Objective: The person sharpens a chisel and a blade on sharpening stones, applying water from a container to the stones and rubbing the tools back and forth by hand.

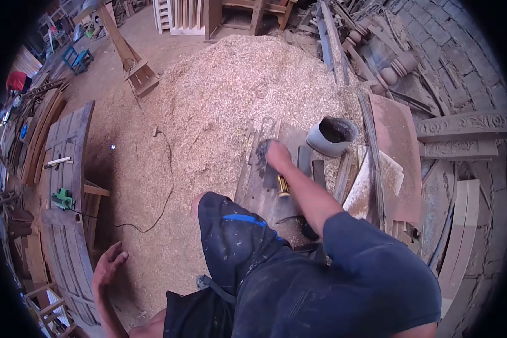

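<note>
My right hand [278, 155] reaches down to a low wooden board [290, 135], its fingers closed at a small dark object that I cannot make out. Just below that hand lies a tool with a yellow-and-black handle [283, 187], partly beside my forearm. A grey block [304, 159] and a darker block [319, 172] rest to the right of the hand. Beyond them stands a cut-open grey container [333, 137] with dark contents. My left hand [109, 265] hangs in the air near a panelled wooden door [67, 248], holding nothing, with its fingers apart.
A green power tool [63, 199] sits on the door, its black cord [166, 205] trailing over the floor. A large heap of wood shavings [225, 84] spreads ahead. Planks, a reddish sheet [397, 152] and carved beams [465, 125] lie on the right. A wooden stand [141, 76] is further back.
</note>
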A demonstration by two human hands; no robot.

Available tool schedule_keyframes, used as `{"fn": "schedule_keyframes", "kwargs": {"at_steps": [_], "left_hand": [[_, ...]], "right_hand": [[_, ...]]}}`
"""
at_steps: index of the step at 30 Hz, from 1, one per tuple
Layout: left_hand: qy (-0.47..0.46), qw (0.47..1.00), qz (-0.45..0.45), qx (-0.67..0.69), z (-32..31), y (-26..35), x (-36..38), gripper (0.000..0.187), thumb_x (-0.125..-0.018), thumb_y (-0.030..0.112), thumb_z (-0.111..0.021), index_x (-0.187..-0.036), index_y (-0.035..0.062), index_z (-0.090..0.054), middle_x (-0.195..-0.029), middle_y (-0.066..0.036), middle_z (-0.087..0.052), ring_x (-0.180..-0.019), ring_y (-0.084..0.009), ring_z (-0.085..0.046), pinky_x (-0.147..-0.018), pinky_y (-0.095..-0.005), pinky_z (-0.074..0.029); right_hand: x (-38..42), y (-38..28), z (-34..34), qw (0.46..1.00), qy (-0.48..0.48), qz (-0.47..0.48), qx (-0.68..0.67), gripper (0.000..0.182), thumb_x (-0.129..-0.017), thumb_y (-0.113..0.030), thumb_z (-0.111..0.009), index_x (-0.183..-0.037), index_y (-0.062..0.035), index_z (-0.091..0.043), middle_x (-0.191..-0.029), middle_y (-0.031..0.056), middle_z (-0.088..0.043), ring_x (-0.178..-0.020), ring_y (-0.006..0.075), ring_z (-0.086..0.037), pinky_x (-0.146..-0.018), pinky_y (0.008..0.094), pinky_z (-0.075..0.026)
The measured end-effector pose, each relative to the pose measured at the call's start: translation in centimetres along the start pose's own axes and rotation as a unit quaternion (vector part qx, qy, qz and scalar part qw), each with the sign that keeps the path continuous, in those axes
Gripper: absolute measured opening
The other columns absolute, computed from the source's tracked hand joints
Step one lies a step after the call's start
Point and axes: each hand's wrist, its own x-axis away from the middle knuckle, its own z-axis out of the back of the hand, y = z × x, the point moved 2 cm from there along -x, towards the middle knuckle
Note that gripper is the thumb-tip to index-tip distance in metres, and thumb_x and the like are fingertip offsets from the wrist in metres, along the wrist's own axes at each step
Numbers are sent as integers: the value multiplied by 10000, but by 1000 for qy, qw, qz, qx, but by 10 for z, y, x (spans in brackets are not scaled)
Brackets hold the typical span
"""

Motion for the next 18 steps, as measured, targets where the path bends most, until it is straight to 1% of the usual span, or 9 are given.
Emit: {"fn": "schedule_keyframes", "kwargs": {"at_steps": [2,5,8,9,11,12,15,17,18], "left_hand": [[-6,1000,-8,-2,-2,7,2,763,-970,370,-674,-1532,-42,-363,-1528,-271,-449,-1401,-333,-475,-1164,-399,-363],[-43,999,2,-13,-7,26,11,751,-972,353,-671,-1530,-47,-364,-1535,-262,-445,-1410,-331,-464,-1174,-403,-350],[-17,1000,1,-13,-4,14,6,754,-970,360,-670,-1531,-43,-366,-1534,-256,-450,-1416,-332,-456,-1175,-403,-344],[-9,1000,4,-17,-4,12,6,753,-969,359,-671,-1531,-40,-368,-1534,-252,-452,-1416,-333,-456,-1174,-402,-345],[5,1000,9,-23,-5,12,6,750,-968,359,-671,-1531,-36,-372,-1533,-246,-456,-1416,-335,-456,-1172,-400,-348],[-6,999,11,-30,-7,15,8,747,-969,354,-670,-1530,-38,-372,-1532,-245,-457,-1415,-336,-457,-1171,-401,-350],[-18,1000,1,-26,-9,27,10,738,-972,342,-667,-1529,-42,-372,-1529,-247,-460,-1411,-338,-462,-1169,-402,-355],[-34,999,3,-7,-8,29,13,734,-973,338,-666,-1528,-43,-373,-1524,-253,-463,-1408,-338,-467,-1167,-403,-358],[-20,1000,5,-11,-8,23,11,739,-973,344,-667,-1529,-43,-372,-1521,-257,-465,-1406,-336,-469,-1164,-402,-360]], "right_hand": [[1,-4,3,1000,7,-15,-16,239,-873,-76,-551,-1078,27,-617,-1028,343,-682,-994,494,-679,-851,576,-556],[41,2,-5,997,-28,-17,67,314,-964,-132,-461,-1185,37,-607,-1119,291,-696,-1062,452,-684,-889,562,-559],[29,3,2,997,-43,14,57,331,-963,-139,-466,-1204,35,-614,-1127,296,-693,-1060,446,-689,-898,557,-557],[9,6,-4,1000,15,10,5,264,-887,-81,-533,-1089,55,-635,-1016,327,-696,-982,474,-695,-856,569,-565],[1,-6,10,1000,-10,-3,17,266,-877,-82,-541,-1077,54,-649,-1008,325,-700,-972,474,-699,-856,568,-567],[2,-12,16,1000,-19,-8,22,266,-871,-83,-545,-1071,54,-656,-1003,324,-701,-967,473,-701,-856,567,-568],[33,3,-3,999,8,13,38,263,-858,-81,-567,-1060,48,-675,-998,314,-706,-955,466,-706,-852,554,-574],[27,4,-3,998,-4,14,54,253,-852,-80,-576,-1046,44,-682,-995,311,-707,-950,461,-708,-852,551,-575],[30,7,-6,998,-15,10,60,248,-849,-79,-581,-1039,43,-686,-993,309,-708,-948,459,-709,-852,550,-576]]}}
